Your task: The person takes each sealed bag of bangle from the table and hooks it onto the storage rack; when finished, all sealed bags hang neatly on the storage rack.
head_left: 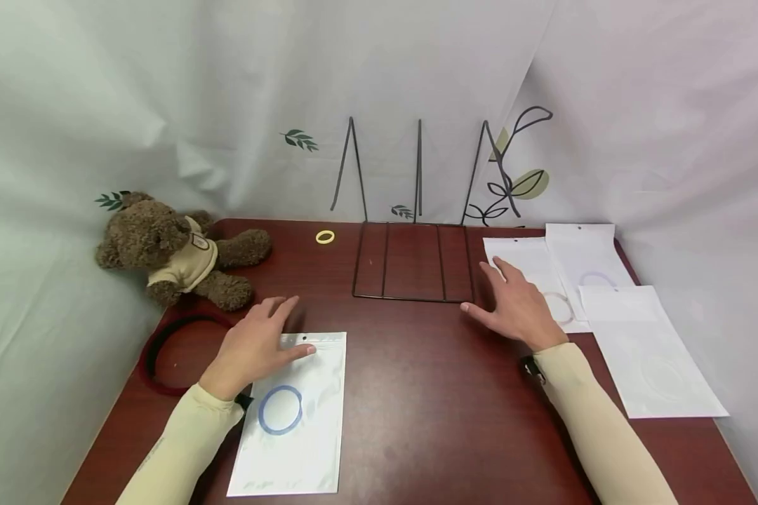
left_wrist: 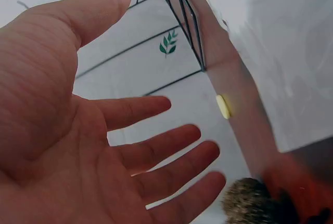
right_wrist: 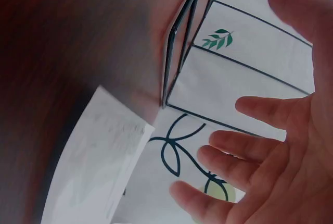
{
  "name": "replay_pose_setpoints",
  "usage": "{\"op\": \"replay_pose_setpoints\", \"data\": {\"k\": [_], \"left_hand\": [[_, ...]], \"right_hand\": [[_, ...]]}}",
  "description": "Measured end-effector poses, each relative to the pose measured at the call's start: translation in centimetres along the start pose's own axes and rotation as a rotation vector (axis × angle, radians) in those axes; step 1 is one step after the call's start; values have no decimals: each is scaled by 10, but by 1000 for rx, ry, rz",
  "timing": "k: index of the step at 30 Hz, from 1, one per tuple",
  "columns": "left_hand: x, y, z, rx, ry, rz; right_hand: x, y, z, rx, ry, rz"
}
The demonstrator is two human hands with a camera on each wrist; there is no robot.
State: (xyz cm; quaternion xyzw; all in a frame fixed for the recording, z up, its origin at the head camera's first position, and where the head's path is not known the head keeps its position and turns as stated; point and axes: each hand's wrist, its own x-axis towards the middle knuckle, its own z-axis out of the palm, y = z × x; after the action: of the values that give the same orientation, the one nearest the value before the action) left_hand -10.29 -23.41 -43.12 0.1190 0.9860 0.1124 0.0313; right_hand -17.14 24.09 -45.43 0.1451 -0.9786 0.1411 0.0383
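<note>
- While both hands reach forward over the dark red wooden table (head_left: pixel 429 400), we see the left hand (head_left: pixel 253 347) with its fingers straight and the thumb held well apart from them; the palm is bare in the left wrist view.
- Below this hand lies the flat white rectangular packet (head_left: pixel 312 414) marked with a blue ring shape (head_left: pixel 262 410); the hand covers its upper left corner in our head view, but we cannot tell if they touch.
- The right hand (head_left: pixel 518 308) also has thumb and fingers apart, clamped on nothing.
- Its thumb tip appears at the near right corner of the black wire rack (head_left: pixel 415 223); whether it touches, we cannot say. The rack stands at the far edge of the table, before the white cloth (head_left: pixel 259 84).
- Beside the right hand we find three more white packets (head_left: pixel 638 344), partly overlapping, with paler ring shapes.
- To the left of the rack lies a small yellow ring (head_left: pixel 318 239).
- Farther left, a brown plush bear (head_left: pixel 196 263) in a cream shirt reclines, and near it we notice a large dark red ring (head_left: pixel 145 361).
</note>
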Motion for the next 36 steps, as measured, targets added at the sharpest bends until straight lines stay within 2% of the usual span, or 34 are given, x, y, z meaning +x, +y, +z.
{"op": "replay_pose_setpoints", "data": {"k": [5, 9, 18, 27, 30, 36], "left_hand": [[-3, -11, -1, -116, -49, -11], [-1, -17, 1, -180, -69, 17], [7, -27, 7, -222, -169, 63], [12, -30, 13, -249, -197, 59], [13, -32, 13, -290, -205, 45], [14, -37, 12, -424, -179, 72]], "right_hand": [[9, -5, 2, 47, -60, 5], [17, -7, 4, 83, -87, 3], [33, -8, 14, 160, -134, 11], [42, -10, 25, 205, -281, 61], [44, -9, 28, 195, -291, 67], [46, -7, 28, 194, -290, 83]]}}
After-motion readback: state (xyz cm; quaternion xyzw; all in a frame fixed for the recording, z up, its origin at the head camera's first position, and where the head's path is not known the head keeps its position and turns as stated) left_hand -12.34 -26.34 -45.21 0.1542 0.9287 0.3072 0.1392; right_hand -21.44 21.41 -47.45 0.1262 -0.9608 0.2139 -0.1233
